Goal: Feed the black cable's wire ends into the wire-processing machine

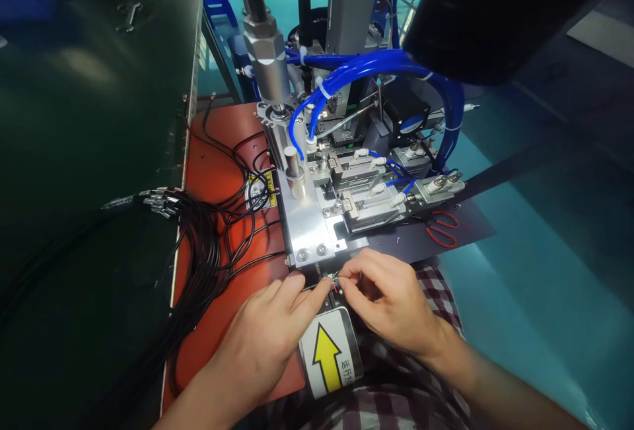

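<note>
At the front edge of the machine, both hands meet over a small bundle of thin coloured wires (335, 281), with red and green showing. My right hand (384, 294) pinches these wires between thumb and fingertips. My left hand (277, 314) is closed from the other side, its index fingertip pressed at the wires' base; the cable end under its fingers is mostly hidden. Just below lies a white label with a yellow arrow (327, 357). The metal plate of the machine (310, 232) is directly beyond my fingertips.
Many black cables (198, 238) with metal ends lie across the orange-red mat (267, 364) at left. Blue air tubes (376, 60) arch over the pneumatic cylinders (371, 209). Red-handled scissors (442, 228) rest at right. A dark green table (89, 152) stands left; a dark cylinder (475, 14) hangs upper right.
</note>
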{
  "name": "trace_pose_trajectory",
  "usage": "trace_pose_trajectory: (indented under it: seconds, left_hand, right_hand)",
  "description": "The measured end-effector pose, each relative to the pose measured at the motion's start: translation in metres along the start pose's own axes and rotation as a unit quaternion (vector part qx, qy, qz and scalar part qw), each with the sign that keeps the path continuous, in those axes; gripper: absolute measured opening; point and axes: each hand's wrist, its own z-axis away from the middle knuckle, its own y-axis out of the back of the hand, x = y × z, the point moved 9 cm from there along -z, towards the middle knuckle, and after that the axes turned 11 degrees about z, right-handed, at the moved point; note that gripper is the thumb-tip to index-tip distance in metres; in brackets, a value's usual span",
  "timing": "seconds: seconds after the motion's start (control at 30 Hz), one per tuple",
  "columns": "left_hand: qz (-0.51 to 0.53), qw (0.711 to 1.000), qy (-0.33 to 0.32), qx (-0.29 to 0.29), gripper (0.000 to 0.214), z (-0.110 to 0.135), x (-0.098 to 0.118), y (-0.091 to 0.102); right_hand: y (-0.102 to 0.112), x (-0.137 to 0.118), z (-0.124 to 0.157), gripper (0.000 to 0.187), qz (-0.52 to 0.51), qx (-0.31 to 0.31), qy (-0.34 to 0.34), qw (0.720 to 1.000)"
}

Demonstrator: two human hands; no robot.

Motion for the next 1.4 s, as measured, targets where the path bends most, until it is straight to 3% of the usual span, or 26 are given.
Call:
trace_pose_trajectory:
  seconds: [0.23, 0.47, 0.8, 1.17, 1.4]
  left_hand:
    - [0.001, 1.000, 0.001, -0.005, 0.037, 0.000, -0.001, -0.002]
    - [0.004, 1.000, -0.002, -0.004, 0.038, -0.002, 0.000, -0.002]
    - [0.001, 1.000, -0.005, 0.004, 0.039, -0.002, 0.001, 0.001]
    - [0.004, 1.000, -0.003, 0.003, 0.039, -0.001, 0.000, -0.001]
    - [0.009, 1.000, -0.002, 0.004, 0.039, -0.001, 0.000, -0.002]
  right_hand:
    - [0.002, -0.007, 0.006, 0.009, 0.050, 0.021, 0.053, 0.997]
    - [-0.008, 0.021, 0.007, 0.010, -0.143, 0.000, -0.107, 0.984]
    - [-0.028, 0.033, 0.009, 0.014, -0.275, -0.075, -0.200, 0.937]
    - [-0.026, 0.032, 0.007, 0.011, -0.231, -0.071, -0.192, 0.951]
    - [-0.008, 0.012, 0.002, 0.010, -0.061, -0.028, -0.070, 0.995]
